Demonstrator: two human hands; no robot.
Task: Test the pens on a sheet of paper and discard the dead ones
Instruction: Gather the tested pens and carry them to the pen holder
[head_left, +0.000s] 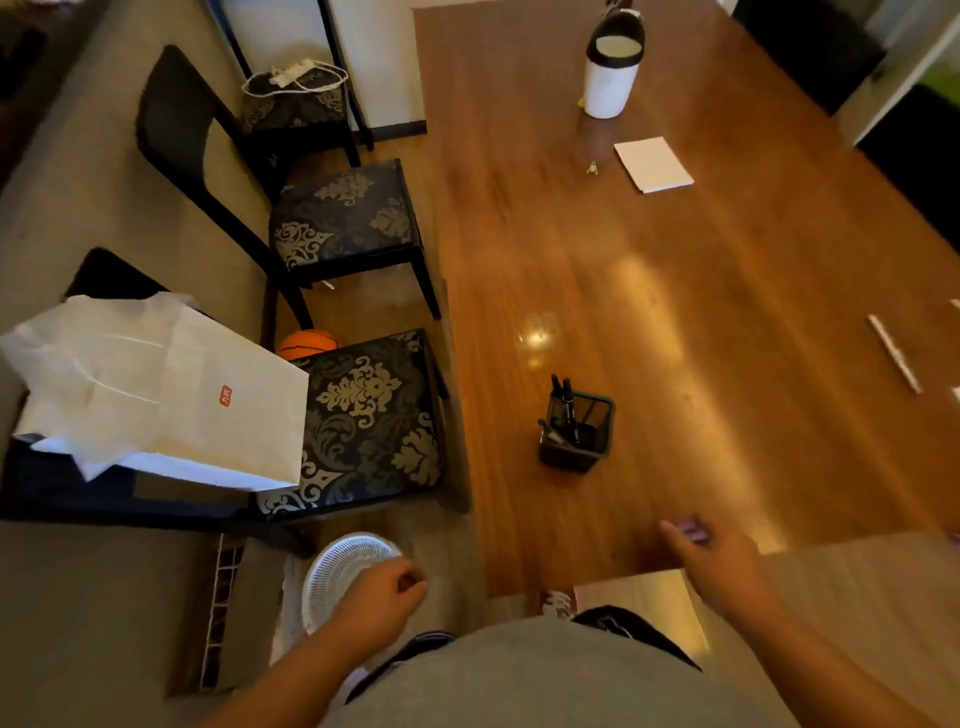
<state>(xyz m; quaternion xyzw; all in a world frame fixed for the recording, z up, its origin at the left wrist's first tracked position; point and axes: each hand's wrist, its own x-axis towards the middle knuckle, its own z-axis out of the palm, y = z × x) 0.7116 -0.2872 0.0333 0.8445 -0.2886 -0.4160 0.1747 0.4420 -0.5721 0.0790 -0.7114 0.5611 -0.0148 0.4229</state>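
A black mesh pen holder (576, 434) with several dark pens stands on the wooden table (701, 291), near its left side. A white sheet of paper (653, 163) lies farther back. Behind the sheet stands a small white bin with a black swing lid (610, 67). One light-coloured pen (894, 353) lies loose at the right edge of view. My right hand (711, 558) hovers over the table's near edge, fingers loosely bent and blurred, holding nothing, a short way in front of the holder. Off the table's left corner, my left hand (384, 592) hangs loosely curled and holds nothing.
Three black chairs with patterned cushions (363, 410) line the table's left side. The nearest chair carries a white paper bag (166, 395). An orange basketball (307, 343) and a white fan (345, 569) sit on the floor. A tiny yellowish scrap (592, 169) lies beside the paper.
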